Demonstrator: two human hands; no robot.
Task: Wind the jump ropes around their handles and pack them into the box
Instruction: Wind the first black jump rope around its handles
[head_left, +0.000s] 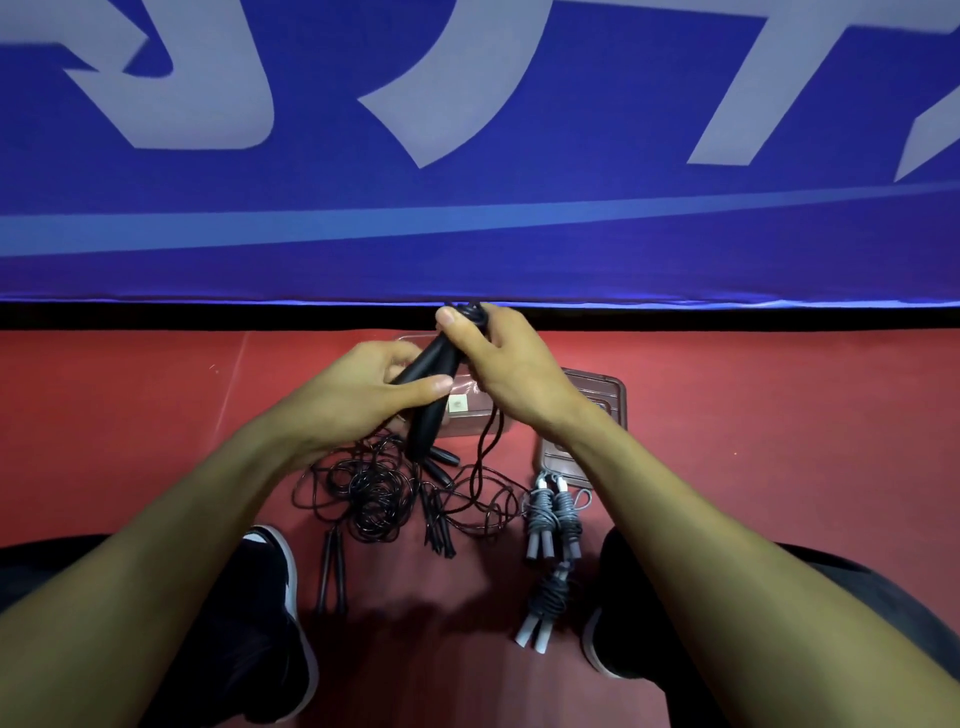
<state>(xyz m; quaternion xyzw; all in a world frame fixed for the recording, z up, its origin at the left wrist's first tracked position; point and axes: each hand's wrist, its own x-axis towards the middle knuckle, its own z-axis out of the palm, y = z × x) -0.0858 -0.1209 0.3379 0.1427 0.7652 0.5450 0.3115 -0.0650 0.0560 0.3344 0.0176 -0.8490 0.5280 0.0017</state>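
Red floor under you, your left hand (363, 395) grips the black handles (428, 395), right hand (498, 364) pinching cord (485, 447) at their top: wrap tight, even turns.

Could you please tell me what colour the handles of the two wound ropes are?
Grey handles, with grey cord wound round them; the head view shows them.

A big blue banner (467, 234) with pale letters filled the top. Red floor (130, 441) lay below. Black shoes (270, 613) showed at the bottom.
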